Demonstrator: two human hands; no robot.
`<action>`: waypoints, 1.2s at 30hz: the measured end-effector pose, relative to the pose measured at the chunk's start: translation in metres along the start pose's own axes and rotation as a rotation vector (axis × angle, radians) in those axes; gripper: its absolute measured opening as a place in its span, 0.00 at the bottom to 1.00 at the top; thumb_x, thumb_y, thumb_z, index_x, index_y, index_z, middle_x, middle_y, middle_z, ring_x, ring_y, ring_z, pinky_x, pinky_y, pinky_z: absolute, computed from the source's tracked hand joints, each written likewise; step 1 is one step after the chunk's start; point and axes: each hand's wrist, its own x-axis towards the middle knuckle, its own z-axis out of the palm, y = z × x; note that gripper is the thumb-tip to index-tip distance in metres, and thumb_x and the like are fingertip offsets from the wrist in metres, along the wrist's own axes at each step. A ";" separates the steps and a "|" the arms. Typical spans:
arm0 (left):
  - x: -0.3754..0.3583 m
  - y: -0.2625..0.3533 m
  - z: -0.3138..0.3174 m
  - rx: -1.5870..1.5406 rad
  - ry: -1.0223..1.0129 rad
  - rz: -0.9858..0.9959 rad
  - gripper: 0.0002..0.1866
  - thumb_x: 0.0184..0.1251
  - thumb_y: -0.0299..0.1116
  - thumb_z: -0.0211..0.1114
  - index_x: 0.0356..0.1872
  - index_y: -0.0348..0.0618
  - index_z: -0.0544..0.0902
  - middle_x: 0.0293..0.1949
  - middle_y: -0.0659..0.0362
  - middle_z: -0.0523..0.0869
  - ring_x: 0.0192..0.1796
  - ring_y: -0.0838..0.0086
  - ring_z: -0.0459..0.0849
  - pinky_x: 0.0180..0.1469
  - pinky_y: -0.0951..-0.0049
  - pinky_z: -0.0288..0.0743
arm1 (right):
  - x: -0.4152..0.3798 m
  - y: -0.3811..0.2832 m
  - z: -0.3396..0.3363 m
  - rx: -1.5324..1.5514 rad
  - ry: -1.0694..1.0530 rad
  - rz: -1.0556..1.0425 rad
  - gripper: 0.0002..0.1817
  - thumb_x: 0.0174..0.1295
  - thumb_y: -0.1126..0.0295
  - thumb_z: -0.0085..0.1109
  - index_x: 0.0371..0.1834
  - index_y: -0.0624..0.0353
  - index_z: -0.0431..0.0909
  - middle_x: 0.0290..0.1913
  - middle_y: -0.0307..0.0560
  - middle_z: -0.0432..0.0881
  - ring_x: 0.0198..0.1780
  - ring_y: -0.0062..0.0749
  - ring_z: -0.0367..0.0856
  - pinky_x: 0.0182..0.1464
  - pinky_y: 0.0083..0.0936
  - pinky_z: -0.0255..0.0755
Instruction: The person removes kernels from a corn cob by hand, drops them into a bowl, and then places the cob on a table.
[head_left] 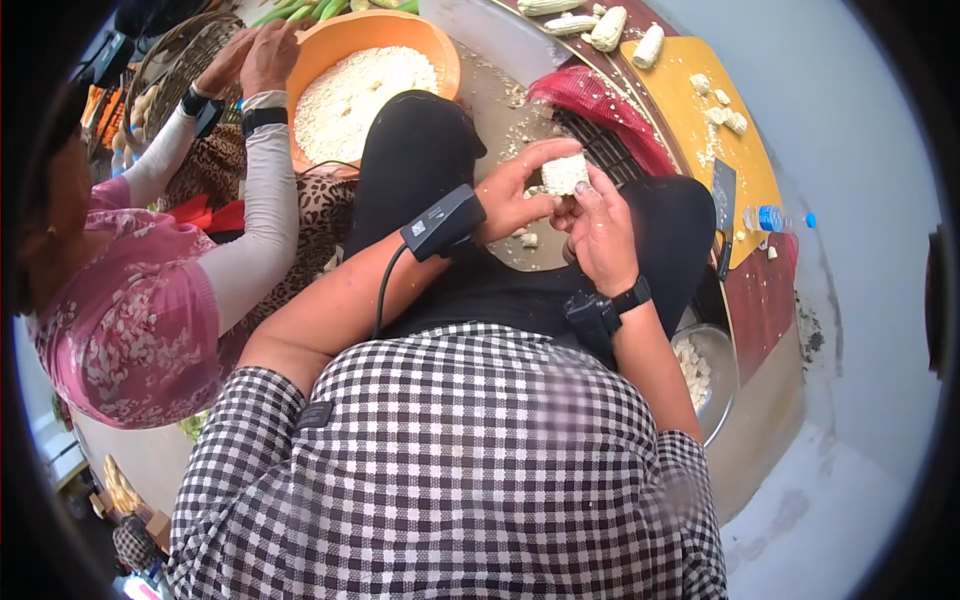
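Note:
Between my two hands, above my lap, is a short chunk of pale corn cob [566, 175] with rows of kernels on its side. My left hand [515, 195] closes on it from the left, thumb below and fingers above. From the right, my right hand [602, 225] has its thumb pressed against the chunk, and its other fingers curl underneath, partly hidden. A few loose corn bits [528, 238] lie below my hands.
At the upper left stands an orange basin [447, 50] of corn kernels [350, 100], beside a co-worker's hands [258, 58]. On my right are a yellow cutting board [690, 60], cleaver [724, 195], corn cobs [608, 30], water bottle [770, 218] and metal bowl [728, 385]. A red mesh bag [610, 110] lies ahead.

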 end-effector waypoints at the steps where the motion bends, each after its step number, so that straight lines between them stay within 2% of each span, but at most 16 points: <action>1: -0.001 0.002 0.001 -0.001 -0.011 -0.013 0.33 0.64 0.20 0.56 0.72 0.42 0.58 0.60 0.53 0.72 0.58 0.71 0.74 0.60 0.69 0.70 | 0.000 0.001 -0.001 0.005 0.002 -0.005 0.23 0.70 0.71 0.48 0.67 0.64 0.62 0.46 0.42 0.77 0.35 0.20 0.75 0.34 0.18 0.70; 8: -0.004 -0.003 -0.011 0.045 -0.011 -0.001 0.32 0.66 0.23 0.59 0.70 0.38 0.59 0.58 0.54 0.75 0.59 0.72 0.74 0.61 0.69 0.69 | 0.002 0.010 -0.007 -0.053 -0.007 -0.050 0.24 0.66 0.76 0.51 0.66 0.64 0.63 0.42 0.41 0.76 0.31 0.19 0.72 0.33 0.16 0.68; 13: -0.004 -0.006 -0.016 -0.016 0.029 -0.046 0.33 0.63 0.22 0.64 0.69 0.38 0.62 0.59 0.55 0.75 0.60 0.71 0.74 0.62 0.69 0.69 | 0.000 0.010 -0.007 -0.030 -0.052 -0.076 0.23 0.67 0.74 0.50 0.65 0.65 0.63 0.43 0.42 0.76 0.32 0.19 0.71 0.34 0.17 0.68; 20: -0.006 -0.006 -0.021 0.078 0.062 -0.063 0.34 0.61 0.22 0.67 0.68 0.36 0.62 0.56 0.55 0.77 0.57 0.72 0.75 0.59 0.70 0.70 | 0.003 0.016 -0.010 0.014 -0.118 -0.089 0.24 0.67 0.73 0.51 0.65 0.66 0.63 0.42 0.43 0.76 0.33 0.21 0.72 0.34 0.17 0.68; 23: -0.006 -0.001 -0.012 0.143 0.062 -0.075 0.33 0.60 0.22 0.67 0.66 0.36 0.64 0.54 0.56 0.78 0.56 0.73 0.76 0.58 0.70 0.71 | -0.004 0.014 -0.011 0.069 -0.121 -0.115 0.21 0.67 0.74 0.50 0.63 0.66 0.64 0.39 0.43 0.76 0.33 0.22 0.74 0.34 0.18 0.69; 26: -0.006 -0.009 -0.015 0.090 0.109 -0.034 0.29 0.57 0.23 0.69 0.61 0.36 0.69 0.50 0.56 0.82 0.51 0.75 0.80 0.54 0.73 0.76 | -0.005 0.015 -0.011 0.075 -0.105 -0.105 0.18 0.68 0.74 0.51 0.59 0.66 0.66 0.37 0.43 0.77 0.33 0.23 0.75 0.34 0.19 0.71; 29: -0.006 0.000 -0.010 0.126 0.125 -0.067 0.29 0.58 0.22 0.69 0.60 0.37 0.68 0.50 0.57 0.79 0.53 0.75 0.77 0.55 0.72 0.72 | -0.004 0.019 -0.014 0.122 -0.106 -0.107 0.13 0.68 0.74 0.52 0.54 0.65 0.69 0.37 0.44 0.78 0.32 0.23 0.76 0.34 0.20 0.72; 36: -0.010 0.000 -0.003 0.155 0.150 -0.068 0.28 0.57 0.23 0.70 0.59 0.37 0.69 0.47 0.58 0.80 0.49 0.77 0.78 0.52 0.74 0.74 | -0.004 0.020 -0.013 0.123 -0.079 -0.059 0.09 0.68 0.72 0.53 0.47 0.66 0.74 0.34 0.43 0.79 0.31 0.22 0.76 0.33 0.20 0.72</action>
